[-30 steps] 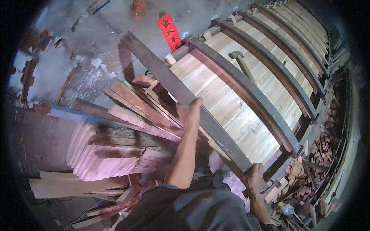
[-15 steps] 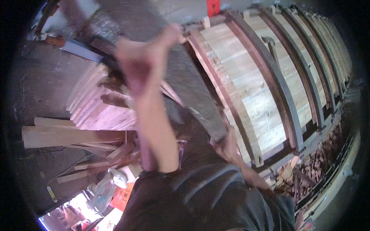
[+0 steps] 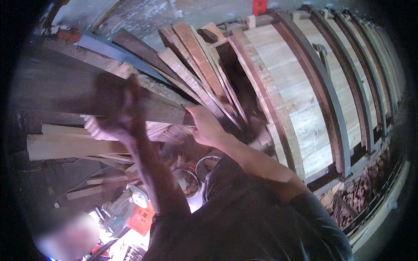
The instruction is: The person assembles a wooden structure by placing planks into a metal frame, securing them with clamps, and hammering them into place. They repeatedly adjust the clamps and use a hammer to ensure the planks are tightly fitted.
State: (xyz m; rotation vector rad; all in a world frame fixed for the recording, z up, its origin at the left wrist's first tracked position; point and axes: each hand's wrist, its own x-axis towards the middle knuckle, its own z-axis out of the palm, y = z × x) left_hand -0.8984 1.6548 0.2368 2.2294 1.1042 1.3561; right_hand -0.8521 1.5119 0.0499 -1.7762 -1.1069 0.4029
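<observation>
A wide dark plank (image 3: pixel 163 106) slants across the upper left, its right end lower than my chest-side view of the lumber. My left hand (image 3: pixel 119 104), smeared by motion and in shadow, lies against the plank's middle with the thumb upward. Around the plank's right end my right hand (image 3: pixel 207 127) is closed, fingers over the end edge. Behind the plank, several loose boards (image 3: pixel 191 71) lean in a fan shape. Part of a pale wood stack (image 3: pixel 93 130) shows below the plank.
On the right, a large pale wooden panel (image 3: pixel 283 82) lies under several dark bars (image 3: pixel 307 76), with a hammer (image 3: pixel 321 54) on it. Wood scraps (image 3: pixel 361 193) fill the lower right. Long boards (image 3: pixel 74 148), a fan (image 3: pixel 119 211) and a bucket (image 3: pixel 187 180) are at lower left.
The plank has swung to the left and away from the panel, uncovering the leaning boards. My left hand has moved left and down; my right hand has moved left and up with the plank's end.
</observation>
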